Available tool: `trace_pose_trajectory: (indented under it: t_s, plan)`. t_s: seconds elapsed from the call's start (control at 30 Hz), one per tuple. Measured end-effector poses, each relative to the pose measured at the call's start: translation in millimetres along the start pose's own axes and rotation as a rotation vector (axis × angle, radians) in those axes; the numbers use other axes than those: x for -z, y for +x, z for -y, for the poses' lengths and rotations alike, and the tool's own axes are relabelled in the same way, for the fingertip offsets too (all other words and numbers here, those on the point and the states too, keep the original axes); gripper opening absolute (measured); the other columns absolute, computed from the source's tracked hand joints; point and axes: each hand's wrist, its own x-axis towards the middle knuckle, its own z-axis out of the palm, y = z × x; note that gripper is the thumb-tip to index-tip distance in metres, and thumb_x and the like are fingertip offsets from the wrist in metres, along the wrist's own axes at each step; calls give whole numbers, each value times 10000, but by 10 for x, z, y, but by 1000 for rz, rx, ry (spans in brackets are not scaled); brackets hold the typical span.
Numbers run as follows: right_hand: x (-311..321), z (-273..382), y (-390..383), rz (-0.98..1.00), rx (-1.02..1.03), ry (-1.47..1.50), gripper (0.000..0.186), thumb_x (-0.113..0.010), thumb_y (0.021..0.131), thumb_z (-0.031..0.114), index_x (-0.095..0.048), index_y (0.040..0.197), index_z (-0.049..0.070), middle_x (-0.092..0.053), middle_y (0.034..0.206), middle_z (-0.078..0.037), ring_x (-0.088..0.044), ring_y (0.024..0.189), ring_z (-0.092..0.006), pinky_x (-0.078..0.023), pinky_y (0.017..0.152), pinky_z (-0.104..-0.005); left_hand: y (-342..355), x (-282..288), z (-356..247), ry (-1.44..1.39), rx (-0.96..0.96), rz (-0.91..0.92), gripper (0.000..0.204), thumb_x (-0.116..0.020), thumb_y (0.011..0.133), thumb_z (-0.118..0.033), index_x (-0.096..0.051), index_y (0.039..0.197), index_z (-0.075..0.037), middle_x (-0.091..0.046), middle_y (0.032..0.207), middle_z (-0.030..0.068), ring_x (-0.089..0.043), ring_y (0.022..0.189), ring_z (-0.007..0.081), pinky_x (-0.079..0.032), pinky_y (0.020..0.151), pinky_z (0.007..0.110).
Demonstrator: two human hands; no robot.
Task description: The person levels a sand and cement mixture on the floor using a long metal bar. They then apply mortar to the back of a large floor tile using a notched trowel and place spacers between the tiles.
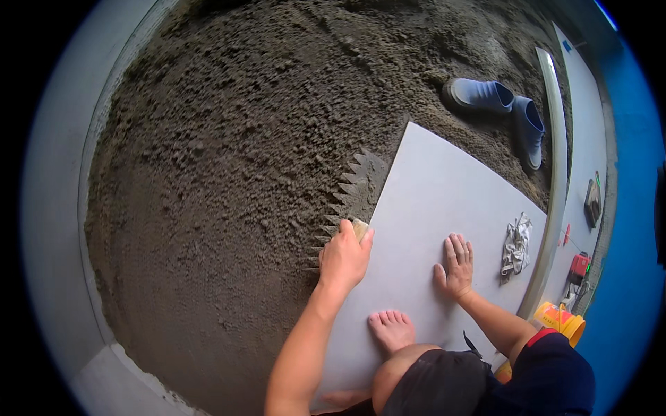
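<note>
My left hand [343,260] is closed around the pale handle of a notched trowel [362,188]. The trowel's toothed edge points left over rough grey-brown mortar [222,159], and its blade lies along the left edge of a large pale tile [444,184]. Flat on that tile rests my right hand [456,269], fingers stretched out and holding nothing. My bare foot [393,328] is on the tile too, between my two arms. A crumpled whitish rag [516,246] lies on the tile to the right of my right hand.
Beyond the tile, blue slip-on shoes [482,96] sit on the mortar. A long metal straightedge [553,145] runs down the right side. Past it are a dark block [592,202], a small red device [579,267] and a yellow bucket [570,326]. Pale tiles [59,201] border the mortar at left.
</note>
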Motion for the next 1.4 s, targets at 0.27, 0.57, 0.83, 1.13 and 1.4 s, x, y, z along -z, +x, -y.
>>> trace_pose_trajectory:
  t_s: [0.27,0.57,0.83,1.13,1.4]
  plan:
    - [-63,9,-31,30,27,-80,692,-533,930,310,-329,1519,8,-351,1549,-209,-264,1473,-400,-156,1211,-546,-921,-150,687,-51,32,-21,414,-584,961,-365,-490,1024,33,-678,872,291,-664,831,482,-512,724,557]
    - [-184,20,-101,-122,131,-114,664,-470,983,372,-337,1524,10,-332,1569,-216,-279,1463,-399,-195,1202,-510,-2120,-187,1516,-10,208,114,405,-579,957,-353,-475,1117,5,-694,1008,250,-683,951,426,-525,835,546]
    - [-218,10,-132,-90,105,-150,671,-416,1005,404,-298,1537,11,-313,1581,-209,-256,1477,-388,-176,1214,-508,-3152,-355,2351,1,251,96,404,-603,934,-345,-466,1112,-10,-672,1059,253,-675,968,433,-526,830,550]
    - [-368,-22,-54,-121,69,-140,634,-439,1020,369,-328,1523,0,-331,1541,-278,-315,1421,-429,-261,1171,-502,-4190,-582,3108,7,338,23,355,-650,867,-225,-459,1086,-22,-661,1034,251,-662,916,450,-520,791,558]
    - [163,2211,631,364,566,155,373,-617,981,155,-565,1311,-12,-610,1252,-208,-579,1188,-358,-446,1026,-429,-4517,-849,3550,-52,400,-272,366,-703,852,-203,-563,1156,-55,-666,1096,156,-639,1072,364,-470,926,507]
